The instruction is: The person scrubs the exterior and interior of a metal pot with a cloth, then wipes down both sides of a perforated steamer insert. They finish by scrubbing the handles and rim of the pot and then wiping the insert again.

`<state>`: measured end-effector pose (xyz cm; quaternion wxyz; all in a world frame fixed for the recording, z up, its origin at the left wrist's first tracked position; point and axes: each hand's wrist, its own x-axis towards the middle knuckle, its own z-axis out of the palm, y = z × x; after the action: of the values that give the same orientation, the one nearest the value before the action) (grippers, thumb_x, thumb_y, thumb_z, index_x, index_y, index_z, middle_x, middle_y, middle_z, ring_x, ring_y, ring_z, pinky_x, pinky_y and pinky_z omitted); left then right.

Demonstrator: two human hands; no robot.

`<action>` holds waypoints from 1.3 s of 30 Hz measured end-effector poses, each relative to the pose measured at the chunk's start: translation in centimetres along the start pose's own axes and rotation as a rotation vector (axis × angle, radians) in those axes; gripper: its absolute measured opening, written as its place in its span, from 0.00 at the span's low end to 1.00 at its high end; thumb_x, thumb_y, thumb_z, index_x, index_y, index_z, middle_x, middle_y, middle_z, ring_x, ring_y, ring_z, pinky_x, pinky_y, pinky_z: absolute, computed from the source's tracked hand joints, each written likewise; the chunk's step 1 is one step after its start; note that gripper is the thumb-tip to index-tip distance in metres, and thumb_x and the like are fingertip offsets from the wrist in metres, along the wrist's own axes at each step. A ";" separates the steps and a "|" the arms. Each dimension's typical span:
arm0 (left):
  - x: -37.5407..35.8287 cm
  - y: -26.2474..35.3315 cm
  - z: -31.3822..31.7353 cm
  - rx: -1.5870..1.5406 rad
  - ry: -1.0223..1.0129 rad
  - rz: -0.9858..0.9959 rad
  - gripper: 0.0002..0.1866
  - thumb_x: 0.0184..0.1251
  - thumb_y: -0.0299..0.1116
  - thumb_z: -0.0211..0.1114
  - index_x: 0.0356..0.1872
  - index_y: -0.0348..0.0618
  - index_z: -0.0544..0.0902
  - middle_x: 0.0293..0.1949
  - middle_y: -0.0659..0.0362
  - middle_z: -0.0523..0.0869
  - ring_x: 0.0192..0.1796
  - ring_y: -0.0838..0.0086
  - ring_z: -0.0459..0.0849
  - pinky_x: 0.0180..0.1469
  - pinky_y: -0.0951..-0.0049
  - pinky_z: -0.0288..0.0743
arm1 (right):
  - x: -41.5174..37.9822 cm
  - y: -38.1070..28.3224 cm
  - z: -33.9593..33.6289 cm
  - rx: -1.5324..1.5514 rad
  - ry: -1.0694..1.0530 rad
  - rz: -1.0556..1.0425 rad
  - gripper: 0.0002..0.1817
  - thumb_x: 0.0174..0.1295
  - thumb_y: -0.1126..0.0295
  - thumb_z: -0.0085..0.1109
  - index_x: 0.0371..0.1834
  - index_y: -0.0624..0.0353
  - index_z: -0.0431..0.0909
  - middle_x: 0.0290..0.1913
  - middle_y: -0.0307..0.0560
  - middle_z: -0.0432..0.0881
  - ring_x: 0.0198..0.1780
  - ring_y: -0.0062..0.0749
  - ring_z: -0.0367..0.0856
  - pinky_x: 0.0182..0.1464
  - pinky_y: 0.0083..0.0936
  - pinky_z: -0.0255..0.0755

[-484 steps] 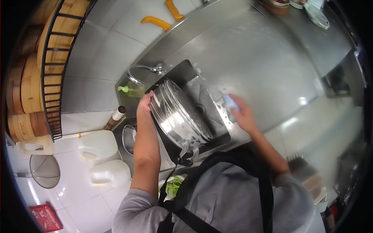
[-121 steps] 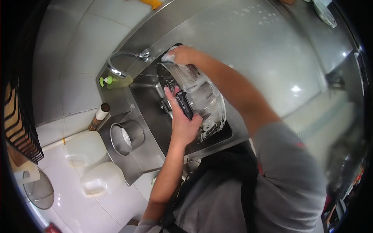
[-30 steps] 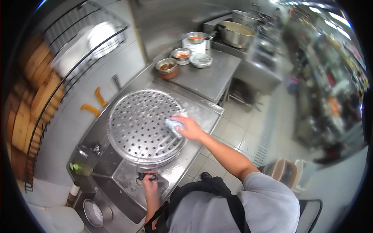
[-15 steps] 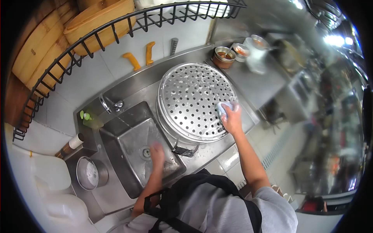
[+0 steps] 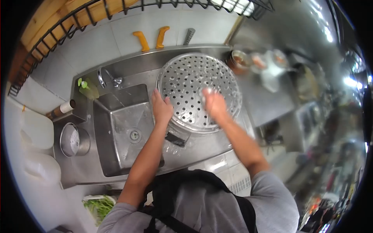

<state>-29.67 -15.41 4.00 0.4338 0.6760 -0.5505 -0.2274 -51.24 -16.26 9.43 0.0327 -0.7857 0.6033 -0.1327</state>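
**Perforated metal pan, foamy, with both hands on it**

White jugs point(image 5: 37, 132), two, at far left; a round metal container point(image 5: 70, 140) beside the sink, pale matter inside; a green-topped pump bottle point(image 5: 89, 89); a curved tap point(image 5: 101, 77); a steel sink point(image 5: 120, 136), drain showing; two yellow handles point(image 5: 161, 37) at the splashback.

Left hand point(image 5: 161, 110): thumb apart from fingers, laid against the pan's left edge; half a second ago it was over the sink, so the pan now has a hand at its side, apparently as a steady.

Black handle point(image 5: 176, 139), low on the pan's near side; perforated metal pan point(image 5: 186, 77), holed face up, on the steel counter point(image 5: 202, 149) just right of the sink, foam in patches.

Right hand point(image 5: 215, 105): blurred, fingers seemingly closed on a pale cloth point(image 5: 203, 95), mostly hidden; it has shifted from the right rim towards the middle, so the rubbing appears to cover a different patch; foam remains around it.

Bowls point(image 5: 240, 60), blurred, beyond at right.
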 end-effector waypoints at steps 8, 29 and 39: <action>-0.2 0.9 1.4 -0.022 0.163 -0.013 0.28 0.73 0.30 0.50 0.71 0.30 0.58 0.71 0.38 0.61 0.71 0.46 0.64 0.71 0.58 0.61 | 5.1 3.5 1.2 -0.102 0.067 -0.048 0.18 0.51 0.72 0.62 0.48 0.52 0.78 0.38 0.58 0.83 0.38 0.53 0.83 0.42 0.48 0.78; -0.3 3.0 -0.5 0.185 0.080 0.010 0.30 0.67 0.25 0.53 0.71 0.32 0.61 0.72 0.41 0.59 0.73 0.44 0.60 0.70 0.49 0.60 | 2.2 9.5 -5.5 0.527 -0.085 0.457 0.23 0.61 0.74 0.54 0.61 0.61 0.75 0.51 0.52 0.82 0.56 0.37 0.80 0.59 0.32 0.73; 1.3 2.3 -0.3 0.242 0.004 0.163 0.31 0.60 0.24 0.56 0.68 0.29 0.67 0.75 0.42 0.54 0.77 0.46 0.53 0.71 0.47 0.59 | -1.3 -4.7 2.1 -0.028 0.103 -0.172 0.38 0.48 0.74 0.63 0.70 0.55 0.68 0.74 0.61 0.62 0.72 0.58 0.63 0.70 0.48 0.62</action>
<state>-30.33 -16.54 6.28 0.3675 0.6769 -0.6260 -0.1221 -46.60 -14.01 8.22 -0.0209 -0.8272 0.5363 -0.1667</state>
